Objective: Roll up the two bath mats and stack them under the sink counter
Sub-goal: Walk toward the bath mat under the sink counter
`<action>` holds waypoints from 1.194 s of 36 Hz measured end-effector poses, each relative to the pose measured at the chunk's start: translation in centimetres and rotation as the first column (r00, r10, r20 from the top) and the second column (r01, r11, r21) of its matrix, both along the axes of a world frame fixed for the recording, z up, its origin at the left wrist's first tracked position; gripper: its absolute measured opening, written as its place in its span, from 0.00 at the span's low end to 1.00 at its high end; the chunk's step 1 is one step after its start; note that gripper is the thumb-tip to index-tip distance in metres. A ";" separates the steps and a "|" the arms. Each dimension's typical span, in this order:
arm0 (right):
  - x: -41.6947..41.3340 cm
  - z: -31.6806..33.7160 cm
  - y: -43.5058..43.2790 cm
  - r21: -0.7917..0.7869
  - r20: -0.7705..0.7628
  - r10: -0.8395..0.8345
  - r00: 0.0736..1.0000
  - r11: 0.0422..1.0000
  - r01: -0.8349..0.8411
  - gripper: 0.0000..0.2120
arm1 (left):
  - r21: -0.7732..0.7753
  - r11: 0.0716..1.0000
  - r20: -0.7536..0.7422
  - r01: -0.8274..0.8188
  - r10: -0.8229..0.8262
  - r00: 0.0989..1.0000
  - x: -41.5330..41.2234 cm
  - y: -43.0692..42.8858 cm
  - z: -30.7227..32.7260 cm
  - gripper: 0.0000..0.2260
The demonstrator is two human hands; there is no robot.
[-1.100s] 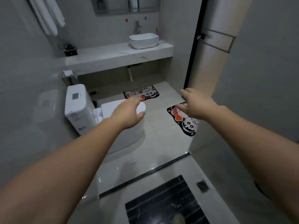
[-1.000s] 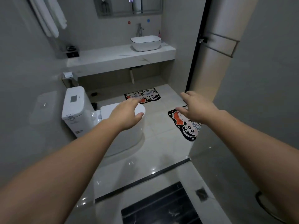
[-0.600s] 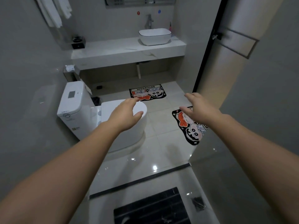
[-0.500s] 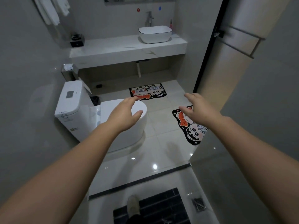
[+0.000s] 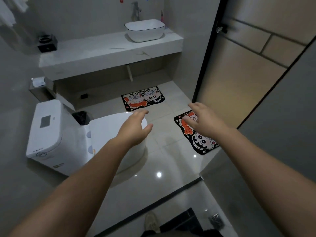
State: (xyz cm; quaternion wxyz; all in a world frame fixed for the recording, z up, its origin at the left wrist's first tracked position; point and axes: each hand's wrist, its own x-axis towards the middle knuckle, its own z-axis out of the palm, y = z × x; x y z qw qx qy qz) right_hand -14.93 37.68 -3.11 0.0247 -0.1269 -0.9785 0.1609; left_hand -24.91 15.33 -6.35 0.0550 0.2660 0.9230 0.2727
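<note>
Two black cartoon bath mats lie flat on the pale tiled floor. The far mat (image 5: 143, 98), lettered BATHROOM, sits just in front of the open space beneath the white sink counter (image 5: 109, 52). The near mat (image 5: 196, 139) lies by the door on the right, partly hidden behind my right hand (image 5: 203, 120). That hand hovers in the air above it, open and empty. My left hand (image 5: 135, 129) is stretched out over the toilet lid, fingers apart, holding nothing. Both hands are well above the floor.
A white toilet (image 5: 68, 134) fills the left middle, with a small black bin (image 5: 81, 117) behind it. A basin (image 5: 144, 29) stands on the counter. A frosted door (image 5: 239, 74) and a grey partition (image 5: 273, 151) bound the right side. A shoe (image 5: 151, 221) shows at the bottom, beside a dark floor strip.
The view has moved forward into the bathroom, so mats, toilet and counter look closer. Both hands stay outstretched and open. A shoe has come into view at the bottom.
</note>
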 end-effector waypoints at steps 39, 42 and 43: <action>-31.2 -4.4 17.4 0.026 0.130 0.157 0.979 0.987 -0.161 0.30 | -0.064 0.987 0.025 -0.145 0.146 0.989 -26.3 15.3 -4.3 0.25; -34.1 -4.7 18.2 0.032 0.135 0.160 0.978 0.986 -0.166 0.30 | -0.048 0.984 0.020 -0.171 0.172 0.985 -28.9 15.3 -4.6 0.24; -35.2 -4.8 18.4 0.031 0.137 0.163 0.977 0.985 -0.169 0.30 | -0.050 0.984 0.021 -0.173 0.175 0.984 -29.9 15.4 -4.8 0.24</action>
